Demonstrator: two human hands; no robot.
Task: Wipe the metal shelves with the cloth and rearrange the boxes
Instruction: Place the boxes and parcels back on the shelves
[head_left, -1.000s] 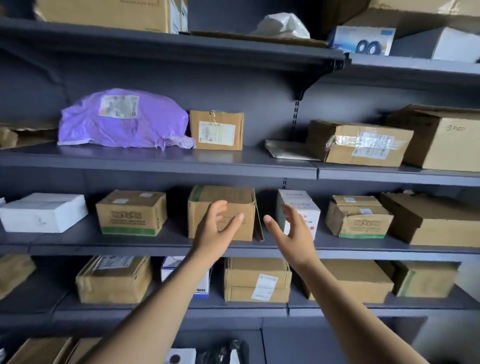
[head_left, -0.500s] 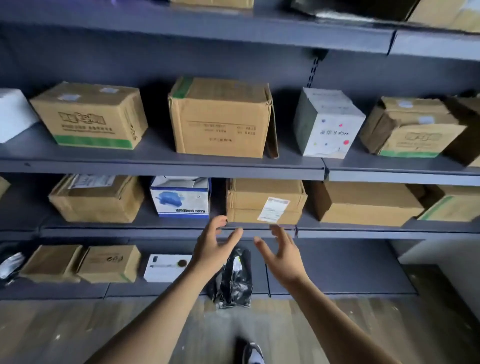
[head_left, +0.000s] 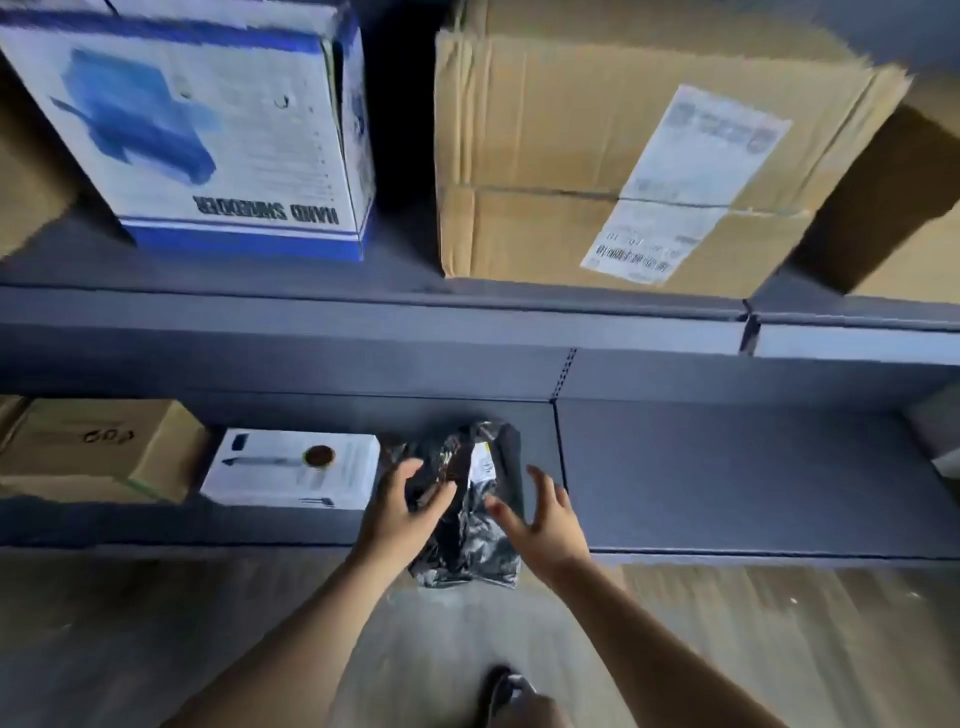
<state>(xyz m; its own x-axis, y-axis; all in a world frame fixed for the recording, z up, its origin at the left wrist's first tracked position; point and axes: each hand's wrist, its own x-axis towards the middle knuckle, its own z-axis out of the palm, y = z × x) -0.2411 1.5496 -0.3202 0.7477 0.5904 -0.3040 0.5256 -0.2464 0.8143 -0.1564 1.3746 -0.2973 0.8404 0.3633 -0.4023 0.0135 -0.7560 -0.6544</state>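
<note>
Left hand (head_left: 402, 506), right hand (head_left: 540, 519) flank one black bag (head_left: 460, 551).

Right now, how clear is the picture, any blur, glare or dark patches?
Head view: motion blur smears the blue-and-white box and the labelled cardboard box; the gap between them is deep shadow; the black bag glints between the left hand and right hand.

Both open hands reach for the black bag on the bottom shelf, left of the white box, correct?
No. The head view shows the black bag right of the white box; the left hand and right hand do reach for it.
</note>
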